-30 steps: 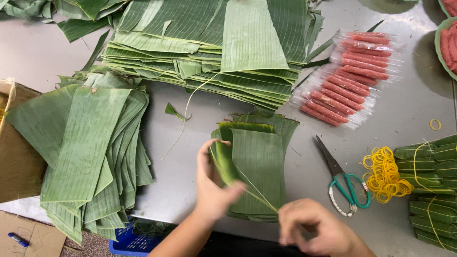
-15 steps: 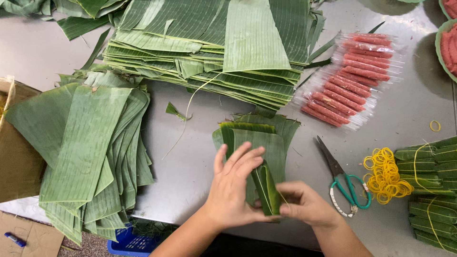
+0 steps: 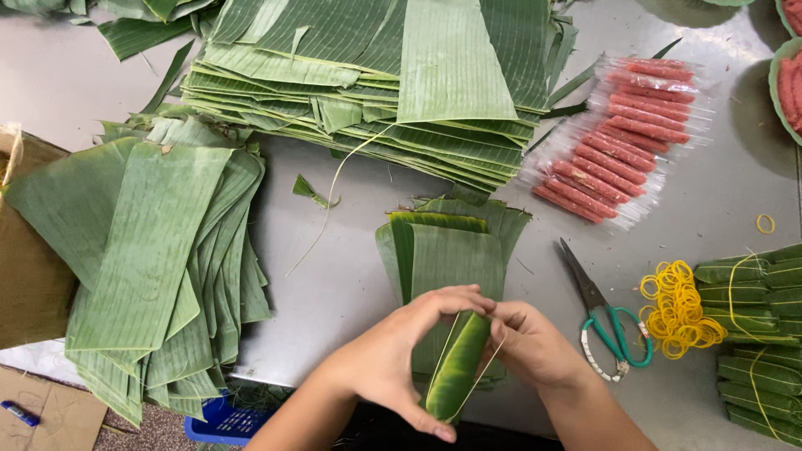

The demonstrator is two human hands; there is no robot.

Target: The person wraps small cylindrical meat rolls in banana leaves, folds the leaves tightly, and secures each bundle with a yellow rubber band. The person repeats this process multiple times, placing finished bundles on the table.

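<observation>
While both hands are clamping the rolled leaf parcel (image 3: 458, 367), left hand (image 3: 393, 367) and right hand (image 3: 535, 347) are stretching a rubber band (image 3: 484, 367) around it; finished bundles (image 3: 760, 334) are lying right of the grip, wrapped sausages (image 3: 618, 134) waiting beyond.

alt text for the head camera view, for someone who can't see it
Two bare hands, left hand and right hand, hold a rolled green leaf parcel with a thin band looped round it, over a small leaf stack on a grey table. Nearby lie scissors, yellow rubber bands, wrapped red sausages and large leaf piles.
</observation>
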